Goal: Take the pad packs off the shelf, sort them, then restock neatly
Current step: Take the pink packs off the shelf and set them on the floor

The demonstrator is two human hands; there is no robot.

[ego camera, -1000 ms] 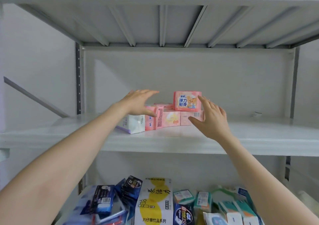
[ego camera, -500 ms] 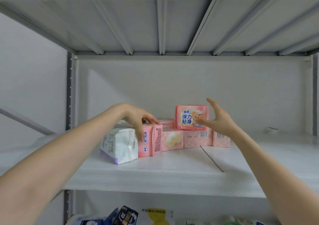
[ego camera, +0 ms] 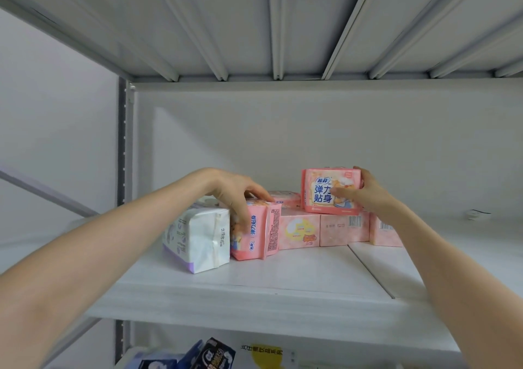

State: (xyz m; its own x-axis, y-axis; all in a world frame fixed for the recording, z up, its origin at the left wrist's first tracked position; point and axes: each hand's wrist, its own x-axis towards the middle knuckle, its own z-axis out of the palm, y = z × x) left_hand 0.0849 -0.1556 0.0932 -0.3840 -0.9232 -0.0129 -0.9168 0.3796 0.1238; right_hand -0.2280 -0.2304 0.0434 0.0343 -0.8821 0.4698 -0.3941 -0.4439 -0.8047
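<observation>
A top pink pack (ego camera: 331, 191) of pads, printed with blue Chinese lettering and a cartoon animal, faces the viewer on the middle shelf (ego camera: 283, 283) of a pale grey metal rack. The right hand (ego camera: 370, 198) holds it, thumb laid across the front and fingers wrapped round its right edge. Its lower edge meets the top of a row of three pale pink packs (ego camera: 343, 228) standing side by side against the back of the shelf; whether it rests on them or is lifted clear cannot be told.

To the left, an upright pink pack (ego camera: 256, 231) stands on end, touching the row. The left hand (ego camera: 235, 194) grips it from above, fingers curled over its top and one digit pressed down its front. A white pack (ego camera: 198, 238) with a purple edge stands tight against its left side. Another pink pack (ego camera: 284, 198) lies behind, on top of the row.

Above is the ribbed underside of the upper shelf (ego camera: 254, 28). Below the shelf's front edge, dark blue packs (ego camera: 212, 354) and a yellow-and-white pack (ego camera: 266, 353) are partly in view.
</observation>
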